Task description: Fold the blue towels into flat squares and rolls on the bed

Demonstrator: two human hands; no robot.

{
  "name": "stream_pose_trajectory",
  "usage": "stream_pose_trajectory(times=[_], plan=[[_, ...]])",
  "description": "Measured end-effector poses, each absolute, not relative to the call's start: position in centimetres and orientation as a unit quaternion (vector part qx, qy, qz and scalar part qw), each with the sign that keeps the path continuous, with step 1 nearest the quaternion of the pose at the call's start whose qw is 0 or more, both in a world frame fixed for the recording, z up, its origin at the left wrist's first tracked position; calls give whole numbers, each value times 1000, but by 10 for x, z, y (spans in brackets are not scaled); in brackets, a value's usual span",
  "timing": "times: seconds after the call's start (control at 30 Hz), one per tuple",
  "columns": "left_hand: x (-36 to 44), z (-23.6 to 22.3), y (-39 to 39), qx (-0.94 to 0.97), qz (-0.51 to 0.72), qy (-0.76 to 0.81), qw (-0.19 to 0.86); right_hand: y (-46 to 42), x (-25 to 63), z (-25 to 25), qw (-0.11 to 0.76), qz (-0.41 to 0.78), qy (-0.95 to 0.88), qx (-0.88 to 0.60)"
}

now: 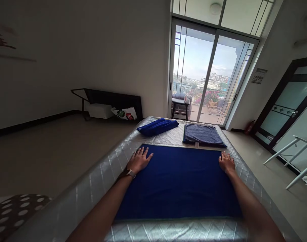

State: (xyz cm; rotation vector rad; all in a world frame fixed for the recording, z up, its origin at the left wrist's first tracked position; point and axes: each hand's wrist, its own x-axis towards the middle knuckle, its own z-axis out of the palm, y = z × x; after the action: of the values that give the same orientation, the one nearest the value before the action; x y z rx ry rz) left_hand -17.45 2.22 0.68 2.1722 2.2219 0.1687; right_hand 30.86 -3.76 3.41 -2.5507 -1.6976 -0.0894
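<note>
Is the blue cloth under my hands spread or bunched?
Spread: the blue cloth lies broad and smooth on the mattress. Whether it's doubled, I cannot tell.

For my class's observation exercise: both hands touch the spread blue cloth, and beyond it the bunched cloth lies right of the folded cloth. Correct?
No: the head view shows the bunched cloth lying left of the folded cloth. The left hand and right hand do touch the spread blue cloth.
</note>
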Motion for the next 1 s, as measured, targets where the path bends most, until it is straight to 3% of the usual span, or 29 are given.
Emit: stream_pose_trajectory(times=[0.1, 0.53, 0.67, 0.87, 1.0], plan=[[-169, 8, 22, 697, 63, 714, 13, -50, 302, 39, 43, -60, -575, -815], [-167, -1, 32, 695, 107, 711, -15, -99, 302, 25, 10, 32, -617, -786], [-91, 10, 14, 767, 168, 618, -41, -97, 298, 29, 15, 43, -609, -792], [86, 12, -55, 890, 148, 427, 58, -97, 300, 28, 20, 56, -604, -795], [117, 8, -78, 886, 129, 434, 101, -96, 300, 27, 16, 49, -603, -796]])
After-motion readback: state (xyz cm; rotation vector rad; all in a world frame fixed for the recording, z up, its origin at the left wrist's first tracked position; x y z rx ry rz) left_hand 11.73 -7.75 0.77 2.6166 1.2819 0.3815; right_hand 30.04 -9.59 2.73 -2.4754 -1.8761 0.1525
